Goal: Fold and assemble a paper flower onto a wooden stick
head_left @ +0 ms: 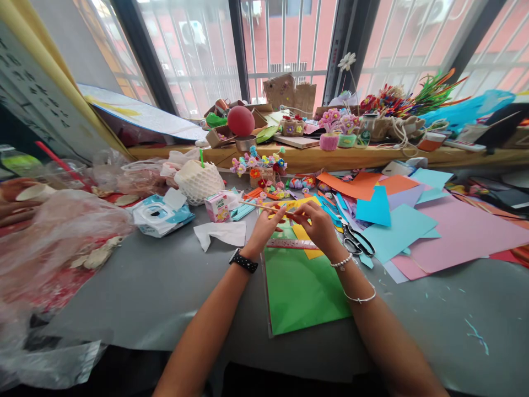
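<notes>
A thin pale stick (257, 204), which looks wooden, is held up slantwise between my two hands. My left hand (264, 227) is closed round it, thumb and fingers pinching near its middle. At its right end my right hand (316, 221) has its fingertips pressed together on it; whether anything else is in the pinch is too small to tell. Below the hands lies green paper (306, 295) in a clear sleeve, with yellow paper (313, 252) and a pink patterned ruler-like strip (289, 243) on top. Black-handled scissors (356, 241) rest just right of my right hand.
Coloured paper sheets (467, 229) spread over the right side. Left of my hands are a tissue (221, 234), a small pink box (217, 208), and a wipes pack (162, 214). Small craft flowers (260, 168) stand ahead. Another person's hand (19, 201) shows far left beside plastic bags (82, 231).
</notes>
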`<state>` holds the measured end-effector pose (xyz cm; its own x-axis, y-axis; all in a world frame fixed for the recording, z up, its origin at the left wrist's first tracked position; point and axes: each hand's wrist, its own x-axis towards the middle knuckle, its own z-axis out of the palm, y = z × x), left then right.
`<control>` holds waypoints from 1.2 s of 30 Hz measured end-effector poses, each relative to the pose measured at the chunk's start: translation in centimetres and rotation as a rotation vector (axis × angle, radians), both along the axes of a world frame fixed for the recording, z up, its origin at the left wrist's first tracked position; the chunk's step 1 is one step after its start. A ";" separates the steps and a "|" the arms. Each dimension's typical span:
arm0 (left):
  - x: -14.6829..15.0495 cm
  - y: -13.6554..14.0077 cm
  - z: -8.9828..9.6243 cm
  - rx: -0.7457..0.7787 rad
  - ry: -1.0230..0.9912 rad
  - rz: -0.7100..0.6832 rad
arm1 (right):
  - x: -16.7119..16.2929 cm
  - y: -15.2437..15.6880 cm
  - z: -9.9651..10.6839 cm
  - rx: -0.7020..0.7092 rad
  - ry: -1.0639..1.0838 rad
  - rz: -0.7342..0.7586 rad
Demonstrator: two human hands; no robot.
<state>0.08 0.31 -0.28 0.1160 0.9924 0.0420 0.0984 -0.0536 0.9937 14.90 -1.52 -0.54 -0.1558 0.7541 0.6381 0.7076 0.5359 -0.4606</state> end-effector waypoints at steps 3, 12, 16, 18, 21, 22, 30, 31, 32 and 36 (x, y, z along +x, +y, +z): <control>-0.5 0.5 -0.4 0.142 0.020 0.233 | 0.3 0.2 -0.1 -0.021 0.025 -0.015; -0.7 0.5 -0.5 0.635 0.267 0.602 | 0.8 0.4 0.0 -0.037 0.156 0.027; -1.3 0.7 -0.2 0.603 0.232 0.650 | 0.8 0.4 -0.1 -0.006 0.070 -0.032; -1.5 0.5 0.0 0.693 0.324 0.630 | 0.7 0.4 -0.1 -0.006 0.027 -0.054; -1.4 -0.2 0.2 0.849 0.562 0.398 | 0.7 0.4 -0.1 -0.010 0.018 -0.040; -1.3 -0.4 0.2 0.872 0.617 0.385 | 0.7 0.4 -0.1 -0.005 0.015 -0.040; -0.7 -0.6 0.1 0.933 0.762 0.161 | 0.5 0.4 -0.3 0.050 -0.083 -0.041; -0.6 -0.6 0.1 0.923 0.783 0.152 | 0.4 0.4 -0.4 0.059 -0.090 -0.032; -0.5 -0.6 0.1 0.911 0.799 0.154 | 0.4 0.4 -0.5 0.068 -0.099 -0.025; -0.4 -0.5 0.0 0.846 0.791 0.138 | 0.5 0.4 -0.6 0.109 -0.173 -0.008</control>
<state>-0.34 -0.19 -0.25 0.2997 0.6883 0.6606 0.7312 -0.6105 0.3043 15.36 -1.13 -1.15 -0.2647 0.6838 0.6800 0.7755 0.5701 -0.2713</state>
